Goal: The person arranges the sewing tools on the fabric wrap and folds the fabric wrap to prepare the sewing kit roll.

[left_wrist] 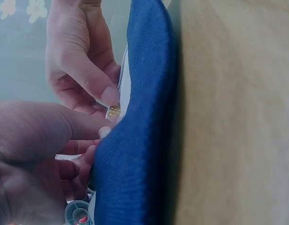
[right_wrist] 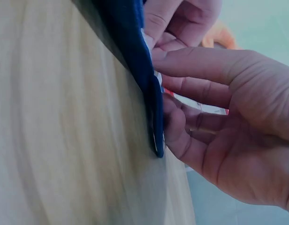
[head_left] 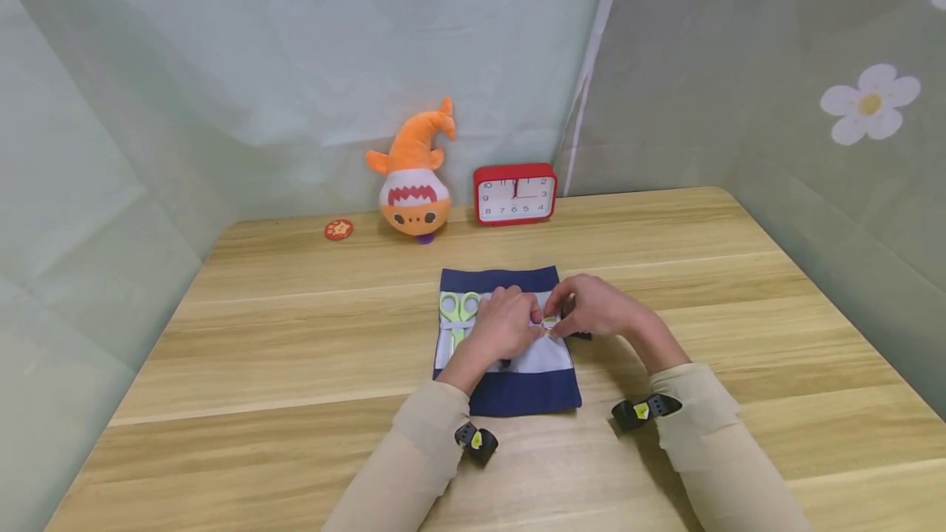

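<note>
An unrolled navy cloth organizer (head_left: 525, 395) with a pale grey middle lies on the table. Scissors (head_left: 460, 307) with light green handles are tucked at its left side. My left hand (head_left: 506, 323) lies over its middle, the fingertips around a small white ridged cap (left_wrist: 105, 132). From the right, my right hand (head_left: 597, 307) pinches a small container with gold-coloured contents (left_wrist: 114, 111) between thumb and finger. The two hands' fingertips nearly meet. Below the left hand, a grey-green round piece (left_wrist: 78, 212) shows in the left wrist view. Much of the organizer's middle is hidden under the left hand.
An orange shark plush (head_left: 415, 175) leans on the back wall beside a red clock (head_left: 515, 194). A flat red disc (head_left: 338, 229) lies to their left. Part of a black item (head_left: 582, 336) pokes out at the organizer's right edge. Fabric walls enclose the wooden table (head_left: 296, 327).
</note>
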Demonstrator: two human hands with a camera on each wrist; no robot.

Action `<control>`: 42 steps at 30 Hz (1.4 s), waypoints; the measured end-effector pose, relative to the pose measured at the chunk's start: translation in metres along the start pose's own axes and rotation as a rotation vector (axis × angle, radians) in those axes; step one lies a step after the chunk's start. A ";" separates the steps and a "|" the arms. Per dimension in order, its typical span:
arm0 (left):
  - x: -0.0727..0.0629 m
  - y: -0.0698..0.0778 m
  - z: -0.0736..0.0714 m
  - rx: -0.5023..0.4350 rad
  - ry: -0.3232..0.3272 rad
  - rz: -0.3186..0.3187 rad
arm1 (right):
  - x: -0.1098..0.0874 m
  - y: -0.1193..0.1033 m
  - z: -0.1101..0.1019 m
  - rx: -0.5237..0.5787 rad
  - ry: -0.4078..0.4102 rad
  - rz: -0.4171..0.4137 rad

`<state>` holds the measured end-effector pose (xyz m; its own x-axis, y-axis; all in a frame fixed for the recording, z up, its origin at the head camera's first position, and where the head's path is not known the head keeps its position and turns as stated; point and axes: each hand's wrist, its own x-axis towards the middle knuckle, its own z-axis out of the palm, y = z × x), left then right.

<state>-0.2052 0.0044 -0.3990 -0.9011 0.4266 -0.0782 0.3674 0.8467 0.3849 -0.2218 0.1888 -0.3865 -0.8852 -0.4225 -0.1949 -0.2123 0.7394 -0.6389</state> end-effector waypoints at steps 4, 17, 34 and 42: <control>0.000 0.000 0.000 -0.007 -0.005 -0.006 | 0.002 -0.002 0.001 -0.058 0.012 -0.016; 0.000 0.000 -0.001 -0.001 -0.001 -0.007 | -0.002 -0.001 -0.003 0.011 0.003 -0.059; -0.001 0.001 -0.003 -0.008 0.000 -0.012 | -0.004 -0.009 0.001 -0.107 0.024 -0.017; -0.001 0.001 -0.003 0.002 -0.011 -0.010 | -0.004 -0.007 0.002 -0.113 0.036 -0.049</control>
<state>-0.2044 0.0036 -0.3958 -0.9020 0.4218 -0.0924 0.3589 0.8513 0.3827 -0.2155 0.1838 -0.3828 -0.8864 -0.4422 -0.1371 -0.2994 0.7735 -0.5587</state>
